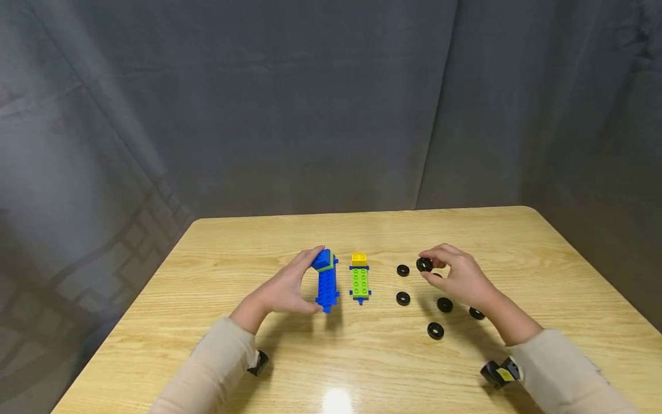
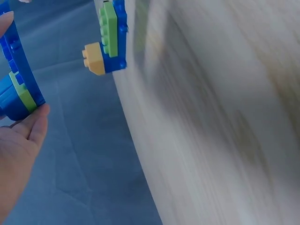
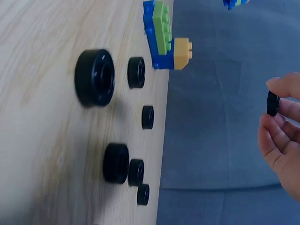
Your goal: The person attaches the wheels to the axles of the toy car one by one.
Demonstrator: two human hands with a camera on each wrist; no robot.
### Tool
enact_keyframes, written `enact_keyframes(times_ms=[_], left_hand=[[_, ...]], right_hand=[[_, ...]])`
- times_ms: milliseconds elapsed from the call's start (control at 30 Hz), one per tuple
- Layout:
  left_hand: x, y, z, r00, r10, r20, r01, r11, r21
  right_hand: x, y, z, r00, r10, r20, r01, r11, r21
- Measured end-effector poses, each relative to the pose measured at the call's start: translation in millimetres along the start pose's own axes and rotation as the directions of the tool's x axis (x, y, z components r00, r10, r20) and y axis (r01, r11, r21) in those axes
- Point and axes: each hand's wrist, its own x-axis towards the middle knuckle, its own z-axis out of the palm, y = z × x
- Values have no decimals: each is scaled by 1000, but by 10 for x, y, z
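My left hand (image 1: 283, 290) grips a blue toy vehicle base (image 1: 327, 286) by its two ends, thumb at the near end and fingers at the far end. A blue block on a thin green layer sits at its far end, and small axle pegs stick out at the sides. My right hand (image 1: 461, 278) pinches a black toy wheel (image 1: 424, 264) between thumb and fingers, above the table. Between the hands stands a second toy vehicle base (image 1: 360, 282), with a green block and a yellow block on blue.
Several loose black wheels (image 1: 403, 298) lie on the wooden table (image 1: 233, 253), below and left of my right hand. A dark grey curtain (image 1: 310, 115) hangs behind the table's far edge. Each wrist wears a small black device (image 1: 499, 374).
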Motion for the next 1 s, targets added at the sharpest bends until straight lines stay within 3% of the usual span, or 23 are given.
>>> enact_keyframes(times_ms=[300,533,1000], left_hand=[[72,119,39,999,27,28,-26,999,-39],[144,193,65,996,81,43,-78,995,-62],[258,331,168,990,127,64,-120,988,-94]], right_hand=[[47,-71,47,1000,6,27,-7,999,52],[74,-149,84,995,71,74,-79,990,115],[92,-312,183,981,105,165,-153,938,310]])
